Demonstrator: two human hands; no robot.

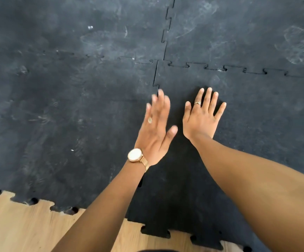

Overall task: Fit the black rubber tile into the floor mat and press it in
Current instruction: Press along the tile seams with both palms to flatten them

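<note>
The black rubber tile (256, 110) lies at the lower right of the floor mat (65, 106), its toothed edges meeting neighbouring tiles along the top and left seams. My right hand (202, 117) lies flat on the tile near its upper left corner, fingers spread, a ring on one finger. My left hand (156, 128) is blurred and hovers just over the left seam, fingers straight, a gold watch on the wrist. Neither hand holds anything. My forearms hide the lower part of the left seam.
Wooden floor (20, 230) shows at the bottom left and beneath the mat's jagged near edge (156, 231). Scuffed, dusty tiles fill the rest of the view, with a vertical seam (167, 28) running up the middle.
</note>
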